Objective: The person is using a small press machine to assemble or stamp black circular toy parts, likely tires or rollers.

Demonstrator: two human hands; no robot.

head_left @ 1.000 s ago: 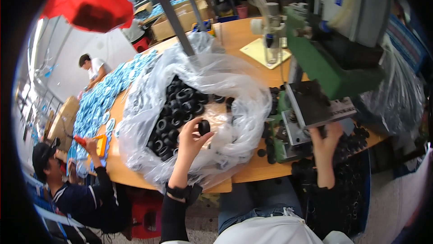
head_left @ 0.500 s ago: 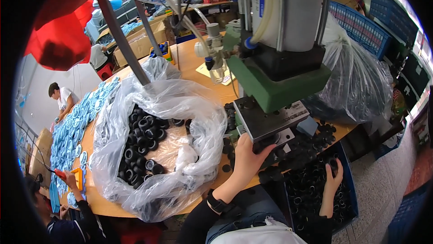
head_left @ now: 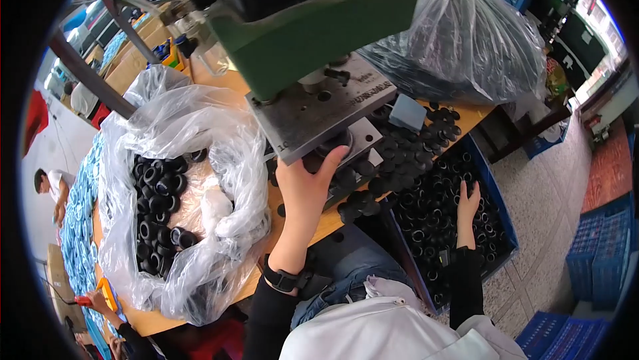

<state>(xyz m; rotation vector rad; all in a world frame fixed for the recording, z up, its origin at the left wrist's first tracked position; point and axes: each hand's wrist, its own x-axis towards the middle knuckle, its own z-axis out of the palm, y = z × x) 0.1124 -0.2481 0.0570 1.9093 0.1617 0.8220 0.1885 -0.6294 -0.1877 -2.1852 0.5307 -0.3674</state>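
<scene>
My left hand [head_left: 303, 190], with a black band on its wrist, reaches under the metal plate [head_left: 319, 108] of a green press [head_left: 313, 33]. Its thumb lies against a black round part [head_left: 335, 141] on the lower die [head_left: 365, 135]; its other fingers are hidden by the plate. Over a blue crate [head_left: 498, 203] full of black ring-like parts [head_left: 426, 227], my right hand [head_left: 468, 212] has thumb and fingers around a dark round part [head_left: 470, 185], small and hard to make out against the pile.
Black discs [head_left: 406, 160] lie heaped beside the die, near a blue-grey block [head_left: 407, 113]. Left stands an open clear bag [head_left: 180, 113] of black caps [head_left: 160, 193]. A full plastic bag [head_left: 466, 40] sits behind. Another person's hand [head_left: 100, 301] works by pale blue pieces [head_left: 76, 227].
The view has shifted, so the press, bag and crate appear further left and higher. My left hand stays at the die, my right hand over the crate.
</scene>
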